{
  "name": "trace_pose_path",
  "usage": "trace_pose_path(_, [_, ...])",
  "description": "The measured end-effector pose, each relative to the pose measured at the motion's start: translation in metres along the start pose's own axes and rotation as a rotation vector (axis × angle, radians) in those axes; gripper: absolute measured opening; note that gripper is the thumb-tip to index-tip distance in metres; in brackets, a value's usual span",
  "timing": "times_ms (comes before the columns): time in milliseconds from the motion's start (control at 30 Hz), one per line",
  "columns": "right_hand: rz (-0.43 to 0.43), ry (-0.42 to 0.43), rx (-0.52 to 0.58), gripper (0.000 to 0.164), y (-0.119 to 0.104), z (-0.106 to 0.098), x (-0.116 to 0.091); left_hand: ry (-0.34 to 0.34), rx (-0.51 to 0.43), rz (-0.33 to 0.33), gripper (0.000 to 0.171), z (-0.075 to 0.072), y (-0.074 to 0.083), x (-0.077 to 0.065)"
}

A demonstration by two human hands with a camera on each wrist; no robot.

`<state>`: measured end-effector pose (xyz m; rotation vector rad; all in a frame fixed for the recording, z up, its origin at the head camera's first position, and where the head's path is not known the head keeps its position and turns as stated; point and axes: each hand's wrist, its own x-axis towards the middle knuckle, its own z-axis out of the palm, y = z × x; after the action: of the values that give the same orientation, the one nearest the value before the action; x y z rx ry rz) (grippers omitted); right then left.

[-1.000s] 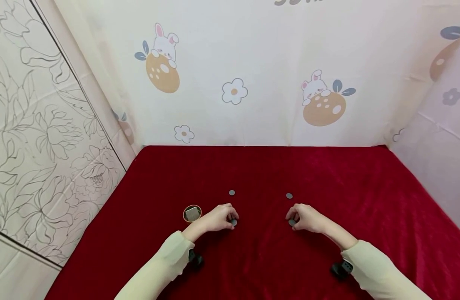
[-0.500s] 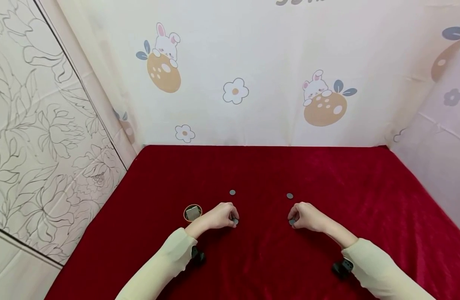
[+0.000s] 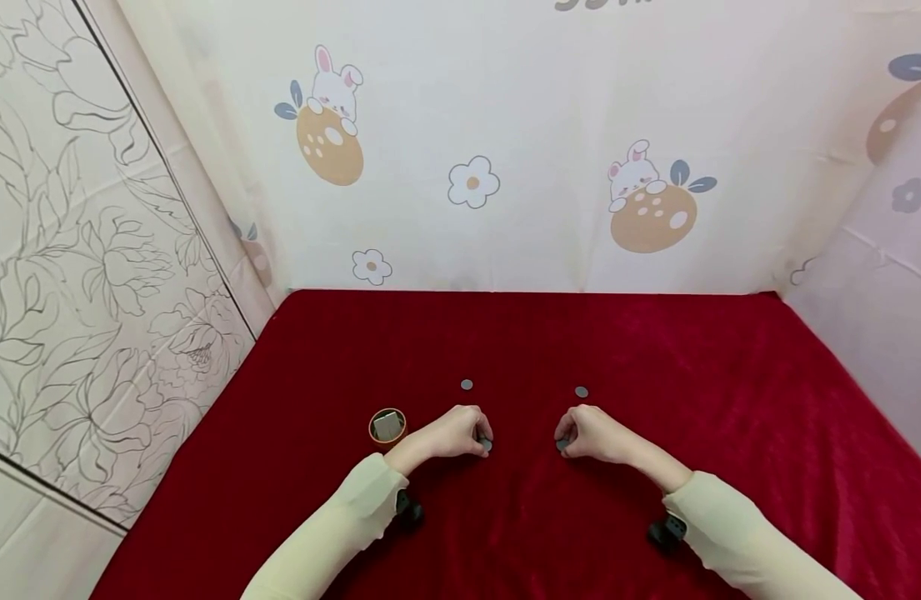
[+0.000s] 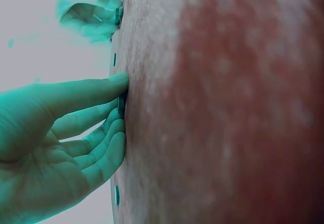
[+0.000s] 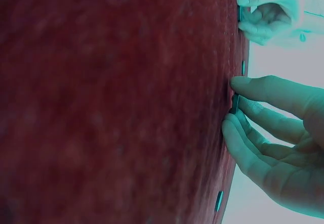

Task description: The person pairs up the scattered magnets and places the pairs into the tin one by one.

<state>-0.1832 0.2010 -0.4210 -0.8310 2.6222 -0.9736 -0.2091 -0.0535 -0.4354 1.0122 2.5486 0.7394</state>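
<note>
Low over the red cloth, my left hand (image 3: 452, 432) pinches a small round grey disc (image 3: 487, 446) at its edges, thumb on one side and fingers on the other. Opposite it, my right hand (image 3: 599, 434) holds a similar grey disc (image 3: 562, 446) the same way. A short gap of cloth separates the two discs. Each wrist view shows its disc edge-on, the left one (image 4: 121, 104) and the right one (image 5: 235, 103) right at the cloth. Farther back lie two more discs, one behind the left hand (image 3: 467, 384) and one behind the right hand (image 3: 582, 392).
A small round orange-brown cup (image 3: 372, 437) with grey square-edged pieces in it stands left of the left wrist. Red velvety cloth (image 3: 520, 517) covers the table. Printed curtains (image 3: 535, 242) hang behind and at the sides. Each forearm carries a black wrist camera (image 3: 409, 510).
Both hands have come closer together, each with its disc: the left hand moved right and the right hand moved left. The two back discs stay where they were.
</note>
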Motion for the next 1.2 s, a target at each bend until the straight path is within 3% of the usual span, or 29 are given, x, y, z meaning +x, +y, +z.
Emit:
trace_pose_path(500, [-0.028,-0.032,0.016,0.008,-0.012,0.012,0.017,-0.006,-0.018,-0.029,0.015,0.008,0.011,0.013])
trace_pose_path(1200, [-0.050,-0.046,0.019,0.008,-0.024,0.024,0.029,-0.023,0.003,-0.059,0.017,0.014,0.023,0.020])
